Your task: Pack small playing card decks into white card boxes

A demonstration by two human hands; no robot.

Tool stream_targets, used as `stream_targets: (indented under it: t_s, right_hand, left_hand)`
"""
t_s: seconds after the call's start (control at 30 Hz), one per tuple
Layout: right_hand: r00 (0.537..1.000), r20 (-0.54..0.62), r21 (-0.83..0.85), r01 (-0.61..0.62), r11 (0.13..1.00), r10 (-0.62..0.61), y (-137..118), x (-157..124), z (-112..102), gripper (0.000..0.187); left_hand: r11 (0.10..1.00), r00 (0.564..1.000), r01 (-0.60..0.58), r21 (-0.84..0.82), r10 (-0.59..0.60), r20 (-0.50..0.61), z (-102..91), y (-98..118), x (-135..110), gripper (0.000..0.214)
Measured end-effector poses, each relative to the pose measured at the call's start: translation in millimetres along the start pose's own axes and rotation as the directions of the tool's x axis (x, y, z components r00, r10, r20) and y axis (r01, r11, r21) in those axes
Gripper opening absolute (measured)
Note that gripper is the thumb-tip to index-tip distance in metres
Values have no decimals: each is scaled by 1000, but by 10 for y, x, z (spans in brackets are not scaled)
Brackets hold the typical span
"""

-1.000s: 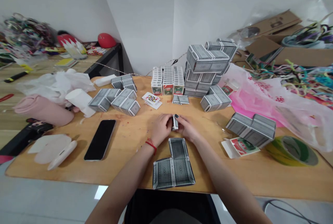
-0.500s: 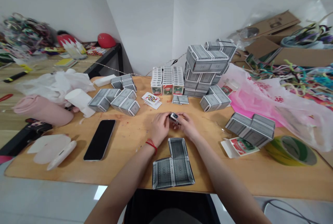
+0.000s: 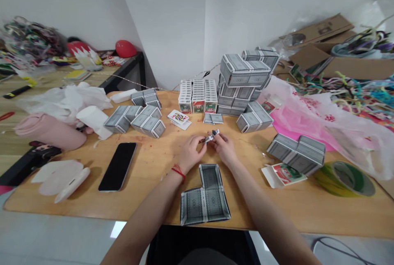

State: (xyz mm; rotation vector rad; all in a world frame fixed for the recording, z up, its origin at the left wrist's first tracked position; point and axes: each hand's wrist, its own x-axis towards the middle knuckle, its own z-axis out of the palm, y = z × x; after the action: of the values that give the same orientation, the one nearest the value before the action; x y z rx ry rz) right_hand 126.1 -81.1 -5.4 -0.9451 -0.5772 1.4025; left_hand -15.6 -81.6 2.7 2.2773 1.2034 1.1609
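My left hand [image 3: 190, 153] and my right hand [image 3: 224, 148] meet over the middle of the wooden table [image 3: 147, 199]. Both pinch a small folded playing card piece [image 3: 212, 136], held tilted just above the tabletop. A red string is tied round my left wrist. Right below my hands lies an L-shaped flat block of folded grey-backed cards [image 3: 205, 194]. A pair of small folded card pieces [image 3: 213, 118] rests just beyond my fingers.
Stacked grey card blocks [image 3: 243, 82] and rows of card decks [image 3: 198, 94] stand at the back. More blocks [image 3: 135, 119] lie left, another [image 3: 298, 152] right. A black phone [image 3: 118, 165], loose face cards [image 3: 179, 118], an open card box [image 3: 283, 173], green tape [image 3: 344, 178] and a pink bag [image 3: 323, 121] surround them.
My hands have moved slightly away from me, and the folded card piece has turned from upright on edge to tilted and raised between my fingertips.
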Motion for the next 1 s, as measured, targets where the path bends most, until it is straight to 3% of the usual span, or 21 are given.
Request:
stream_targets:
  t_s: [0.2,0.3,0.53,0.73,1.0]
  right_hand:
    - [1000,15,-119,24,993,-23,26,5,-27,43]
    - [998,43,-175,55,983,-48,20,-9,-18,48]
    - [992,118,-379,87,921,-46,-23,-52,-22,23]
    - [990,143,-346,60,936,-11,9,-24,-71,24]
    - [989,146,-284,32,958,10,30,-1,-101,25]
  left_hand:
    - [998,995,20,-62,-14,102,12,10,21,17]
    - [1000,990,2,-17,0,140,11,18,38,15]
    - [1000,992,18,13,-19,126,12,20,34,12]
    - [1000,985,19,16,-21,173,-3,6,31,12]
    - [1000,995,14,27,-16,96,9,5,17,12]
